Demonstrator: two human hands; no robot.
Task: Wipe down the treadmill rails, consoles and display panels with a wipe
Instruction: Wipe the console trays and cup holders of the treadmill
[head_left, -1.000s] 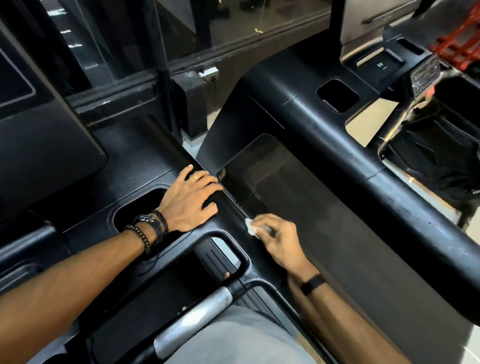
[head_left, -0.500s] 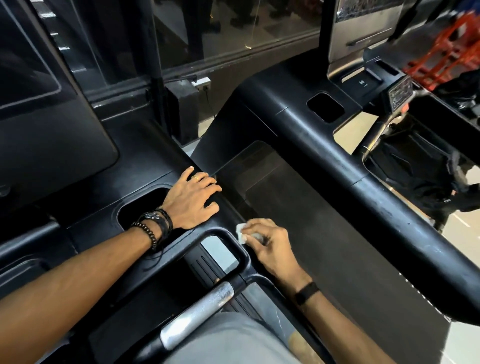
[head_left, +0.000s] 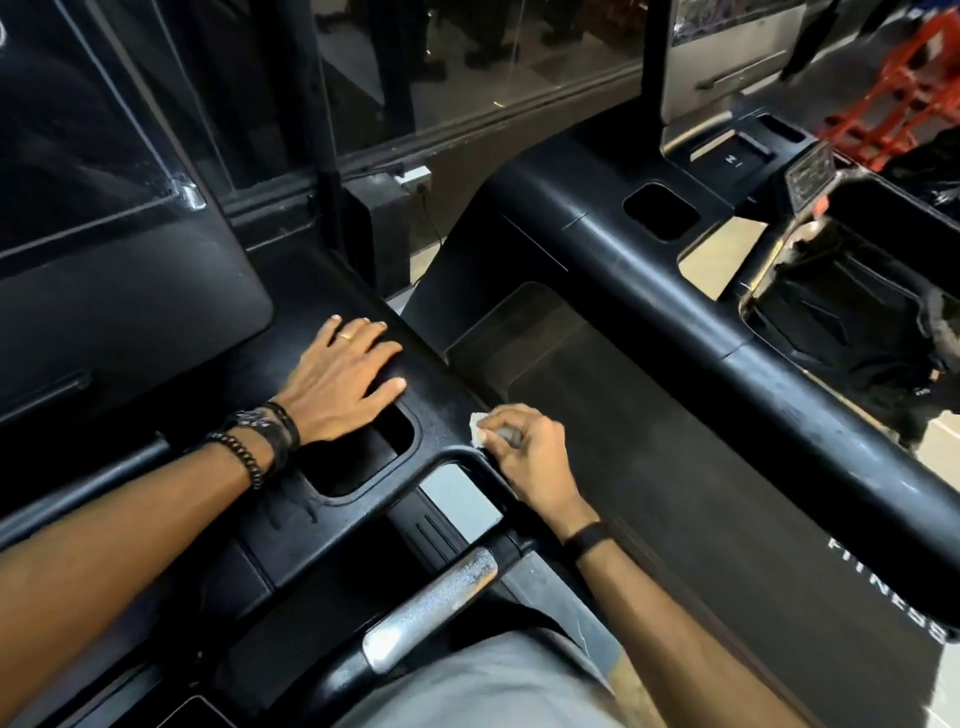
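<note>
The person is wiping the right edge of the black treadmill console. This looks like the middle of the job, because only this one corner is being rubbed now.

The right hand is curling its fingers around a small white wipe and pressing it onto the console edge. The wipe is peeking out at about 10 o'clock from that hand, just beside the cup hole.

The left hand is lying flat and loose on the console top, holding nothing. It is sitting at about 10 o'clock from the right hand, near but apart.

Next, the wipe probably needs to be slid along the edge toward the silver handle at 6 o'clock, pressing down firmly.
</note>
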